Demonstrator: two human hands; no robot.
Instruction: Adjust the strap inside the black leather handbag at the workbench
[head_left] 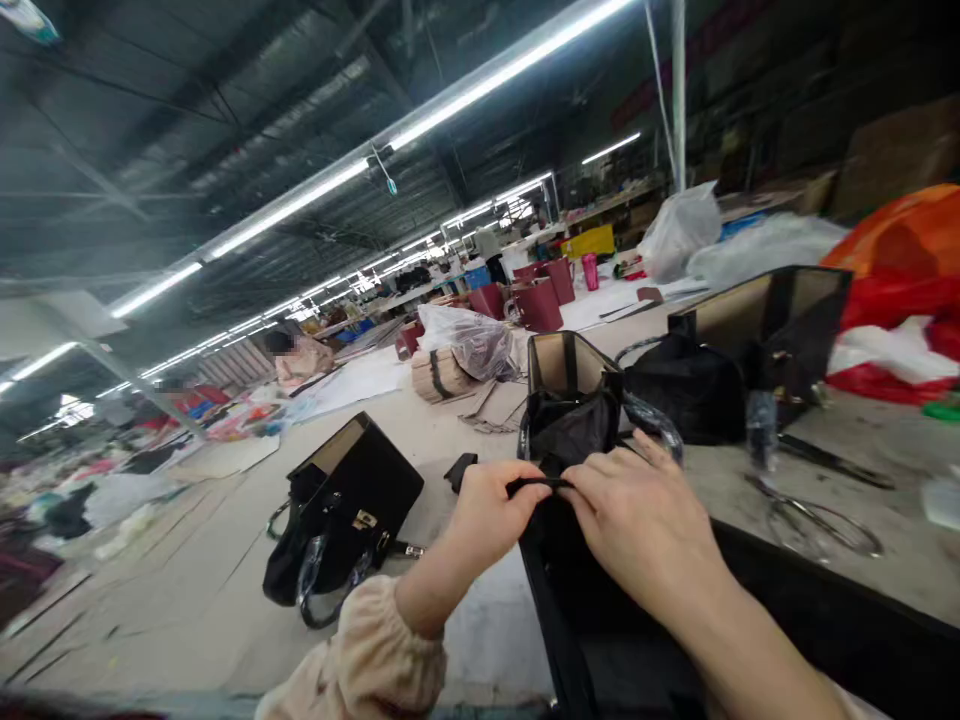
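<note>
**Q:** What do the worker's hands hold?

**A:** A black strap (541, 486), low in the frame's centre. The left hand (491, 512) has its grip clenched on one end. The right hand (646, 520), at 3 o'clock from it, grasps the same strap with fingers curled over it.

**Q:** And the bag?

**A:** An open black bag (574, 425) stands upright on the surface (225, 560), just beyond the hands at 12 o'clock, its tan lining showing.

**Q:** What surrounds it?

**A:** A black handbag (352, 505) lies at 9 o'clock, well apart. Scissors (821, 520) rest at 3 o'clock, and a larger open bag (757, 330) stands at 1 o'clock. Maroon bags (541, 300) line the far end, and another person (300, 357) is at 11 o'clock.
</note>
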